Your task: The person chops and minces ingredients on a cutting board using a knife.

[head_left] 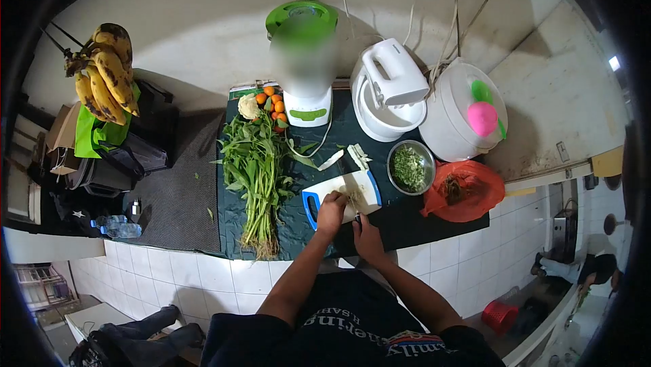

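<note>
My left hand [331,212] is closed at the left part of the cutting board [331,190], which is white with a blue edge and handle. Whatever its fingers pinch is too small to make out. Thin brownish, root-like bits [354,197] lie on the board just beyond the fingertips. At the board's near edge my right hand [368,238] grips a knife [357,218] by its dark handle, the blade pointing away over the board. White cut pieces [359,157] lie behind the board. Right of it stands a metal bowl [430,176] of chopped greens [407,169].
A bunch of leafy greens [254,170] lies left, below orange fruits [277,104] and a cauliflower piece [249,106]. Behind stand a blender [307,99] and a stand mixer [395,75]. A red plastic bag [485,187] holds scraps at right. Other people's legs [146,326] show lower left.
</note>
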### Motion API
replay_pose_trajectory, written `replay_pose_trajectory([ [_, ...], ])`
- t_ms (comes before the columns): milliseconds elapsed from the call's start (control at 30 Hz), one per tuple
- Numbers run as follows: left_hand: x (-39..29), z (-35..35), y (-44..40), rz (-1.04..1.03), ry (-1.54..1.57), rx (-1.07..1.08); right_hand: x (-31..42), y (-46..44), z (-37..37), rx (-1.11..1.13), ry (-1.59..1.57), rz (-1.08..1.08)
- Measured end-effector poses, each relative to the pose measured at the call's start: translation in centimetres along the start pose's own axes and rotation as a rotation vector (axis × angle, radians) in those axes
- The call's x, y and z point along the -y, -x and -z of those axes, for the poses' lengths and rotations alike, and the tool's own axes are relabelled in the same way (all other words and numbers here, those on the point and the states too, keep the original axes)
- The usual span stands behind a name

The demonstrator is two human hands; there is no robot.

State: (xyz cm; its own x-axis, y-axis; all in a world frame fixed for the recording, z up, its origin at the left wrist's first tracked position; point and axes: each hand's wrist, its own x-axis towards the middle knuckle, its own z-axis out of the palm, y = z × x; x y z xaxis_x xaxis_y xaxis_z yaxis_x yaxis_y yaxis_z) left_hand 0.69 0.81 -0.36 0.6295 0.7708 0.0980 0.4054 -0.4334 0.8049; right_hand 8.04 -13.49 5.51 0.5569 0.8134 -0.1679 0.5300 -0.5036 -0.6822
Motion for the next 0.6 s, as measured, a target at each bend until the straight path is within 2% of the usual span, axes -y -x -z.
replay_pose_trajectory([
  [100, 0.2, 0.1, -0.1, -0.034, -0.016, 0.015, 0.0, 0.0, -0.4, 0.023, 0.048, -0.044],
  [367, -0.2, 0.3, 0.2, -0.054, -0.013, 0.0, 0.2, -2.7, -1.8, -0.168, 0.024, 0.031],
  [467, 0.1, 0.2, -0.1, -0.057, -0.009, -0.007, 0.1, -2.7, -0.9, -0.116, -0.091, -0.021],
  [600, 0.1, 0.2, 0.0, -0.029, 0.013, 0.002, -0.3, -1.0, 0.1, -0.101, -0.054, 0.058],
])
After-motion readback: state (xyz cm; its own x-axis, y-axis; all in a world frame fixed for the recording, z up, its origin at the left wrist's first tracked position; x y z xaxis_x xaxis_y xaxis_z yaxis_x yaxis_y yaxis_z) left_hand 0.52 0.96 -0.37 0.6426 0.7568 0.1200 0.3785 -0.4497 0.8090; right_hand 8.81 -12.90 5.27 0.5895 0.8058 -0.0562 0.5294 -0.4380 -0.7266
